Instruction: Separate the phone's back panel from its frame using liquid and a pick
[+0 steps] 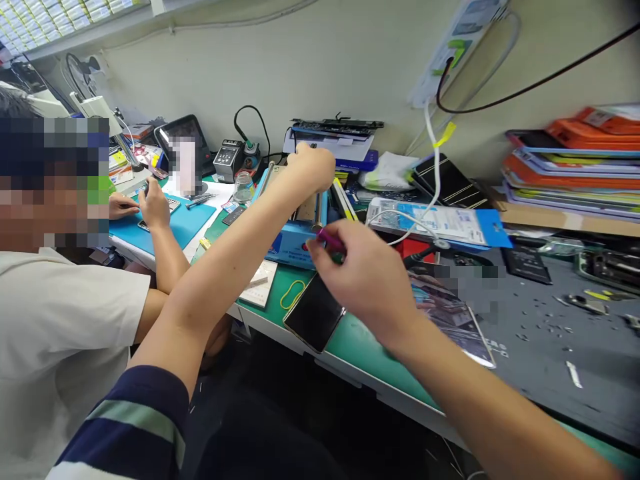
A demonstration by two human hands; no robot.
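Note:
A blue machine with lettering on its front stands on the green mat. My left hand reaches over its far part with the fingers bent closed; what they hold, if anything, is hidden. In front of the machine's right corner, my right hand grips a small magenta cylinder between thumb and fingers. The machine's brownish top plate shows partly behind my left forearm. Below my right hand lies a dark-screened phone or tablet at the mat's front edge, beside a yellow rubber band.
On the left, a co-worker works over a blue mat. A soldering station and a glass jar stand behind. To the right are a packaged blue-and-white item, stacked orange trays and small scattered parts.

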